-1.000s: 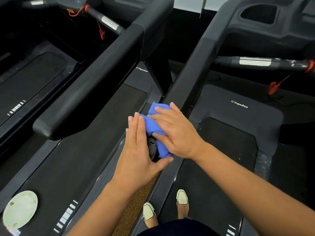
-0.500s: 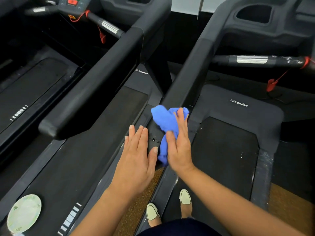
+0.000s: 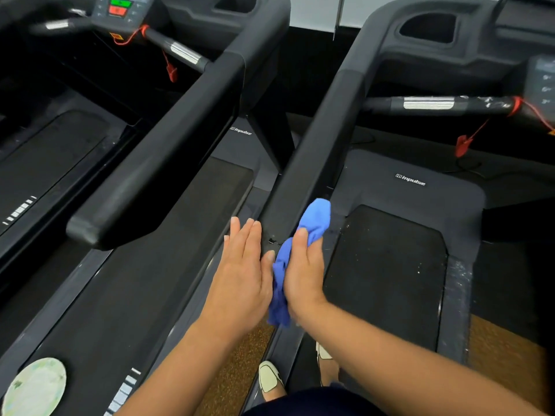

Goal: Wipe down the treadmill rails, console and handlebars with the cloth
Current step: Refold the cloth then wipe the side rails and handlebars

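A pale round disc (image 3: 36, 385) lies on the neighbouring treadmill's deck. The left hand (image 3: 241, 277) rests flat, fingers straight and together, against the left side of the black handrail (image 3: 324, 130) near its end. The right hand (image 3: 303, 274) clasps the blue cloth (image 3: 315, 217) to the rail's right side, with the thumb over the cloth and the fingers hidden.
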